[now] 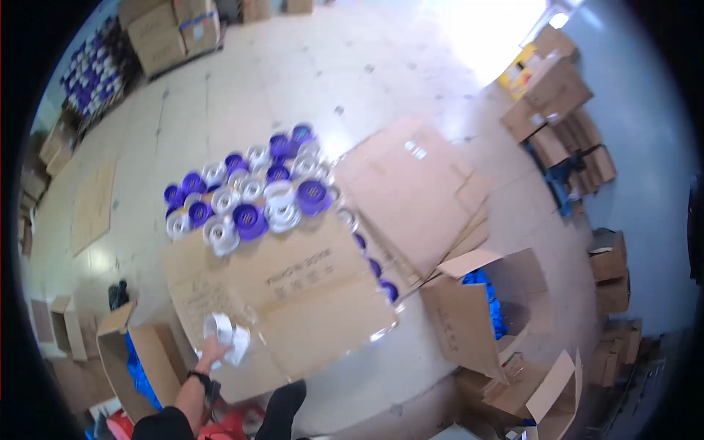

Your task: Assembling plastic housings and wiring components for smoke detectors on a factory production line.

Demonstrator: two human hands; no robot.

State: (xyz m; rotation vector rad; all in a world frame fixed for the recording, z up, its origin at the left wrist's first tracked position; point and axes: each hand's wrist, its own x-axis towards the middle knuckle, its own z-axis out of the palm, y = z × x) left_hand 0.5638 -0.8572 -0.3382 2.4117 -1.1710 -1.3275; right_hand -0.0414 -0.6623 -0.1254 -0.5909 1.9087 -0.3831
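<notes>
My left hand (210, 350), with a dark watch on the wrist, is closed on a white round plastic piece (218, 323) shaped like a short cup. A second white piece (239, 346) is right beside it, against the fingers; whether the hand grips that one too, I cannot tell. Both are over the near left corner of a flat cardboard sheet (315, 293). Beyond the sheet stand rows of purple round pieces (249, 220) and white round pieces (282, 213). My right hand is out of view; a dark clothed shape (284, 409) shows at the lower edge.
Open cartons with blue plastic stand at the left (139, 352) and right (491, 308). More cardboard sheets (411, 191) lie to the right of the rows. Stacked cartons (176, 33) stand far left, others (557, 95) along the right wall. Red things (227, 425) are below my forearm.
</notes>
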